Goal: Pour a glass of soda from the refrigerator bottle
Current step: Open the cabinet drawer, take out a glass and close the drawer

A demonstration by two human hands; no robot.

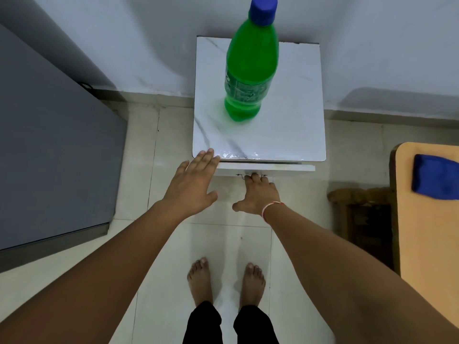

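On the small marble-patterned cabinet [293,125] against the wall, your green soda bottle [250,75] stands upright with its blue cap [263,8] on, a little towards the far edge and near the middle of the top. At the cabinet's near left corner, your left hand [191,187] is spread flat, fingers straight, fingertips touching the corner edge and holding nothing. Just below the near edge, your right hand [258,194] curls its fingers around the thin metal handle [250,175] of the drawer [285,168], which sits slightly out. The grey refrigerator [49,145] stands to your left, well apart from the bottle.
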